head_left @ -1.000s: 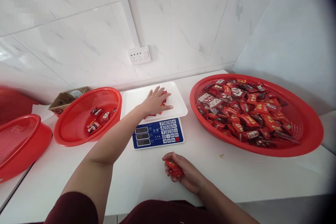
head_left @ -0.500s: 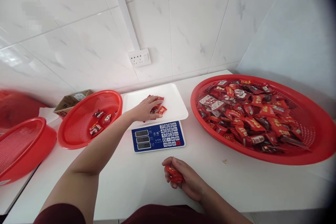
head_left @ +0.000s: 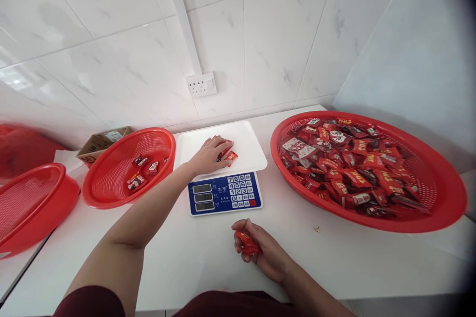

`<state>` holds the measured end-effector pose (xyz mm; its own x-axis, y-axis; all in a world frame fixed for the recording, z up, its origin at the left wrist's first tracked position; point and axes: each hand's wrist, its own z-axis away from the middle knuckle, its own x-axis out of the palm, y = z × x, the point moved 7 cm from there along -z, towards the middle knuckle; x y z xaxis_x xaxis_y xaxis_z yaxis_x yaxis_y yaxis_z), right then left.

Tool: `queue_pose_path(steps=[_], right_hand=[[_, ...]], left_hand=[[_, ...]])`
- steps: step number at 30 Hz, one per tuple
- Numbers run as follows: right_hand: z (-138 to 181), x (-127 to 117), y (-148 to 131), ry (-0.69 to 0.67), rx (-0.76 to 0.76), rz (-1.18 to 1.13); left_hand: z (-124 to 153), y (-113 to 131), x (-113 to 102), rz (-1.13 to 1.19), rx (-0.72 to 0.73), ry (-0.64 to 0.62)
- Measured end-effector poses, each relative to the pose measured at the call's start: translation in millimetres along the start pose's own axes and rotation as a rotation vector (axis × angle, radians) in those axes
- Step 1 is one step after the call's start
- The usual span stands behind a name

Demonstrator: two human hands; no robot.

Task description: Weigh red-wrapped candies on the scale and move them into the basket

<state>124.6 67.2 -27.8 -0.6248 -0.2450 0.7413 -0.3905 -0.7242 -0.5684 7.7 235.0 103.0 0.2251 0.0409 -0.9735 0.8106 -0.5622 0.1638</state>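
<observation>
R hand (head_left: 268, 253) w/ red pkt(s) (head_left: 247, 243)

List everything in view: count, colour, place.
Scale: one, white-blue, on white table
Tray packets: several, mostly red, on scale
Right basket: one, red, right of scale
Right packets: many, mostly red, right basket
Middle basket: one, red, left of scale
Middle packets: several, red and dark, middle basket
Left basket: one, red, far left
Carton: one, brown, behind middle basket
Bundle: one, red, blurred, far left
Paper: count unclear, white, by carton
Scrap: one, gold, near right basket
Socket: one, white, on wall
Conduit: one, white, above socket
Shirt: one, maroon, bottom edge
Left hand: one, over tray packets
Right hand: one, around red packaging
</observation>
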Motion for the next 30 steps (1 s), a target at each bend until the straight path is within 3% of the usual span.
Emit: queue_pose_path(steps=[14, 30], right_hand=[[-2.0, -3.2, -0.8, 0.042, -0.008, 0.012], [-1.7, -7.3, 0.0, 0.059, -0.018, 0.001]], left_hand=[[0.6, 12.1, -3.1, 0.015, 0.033, 0.019], [-9.9, 12.3, -3.7, -0.033, -0.100, 0.115]])
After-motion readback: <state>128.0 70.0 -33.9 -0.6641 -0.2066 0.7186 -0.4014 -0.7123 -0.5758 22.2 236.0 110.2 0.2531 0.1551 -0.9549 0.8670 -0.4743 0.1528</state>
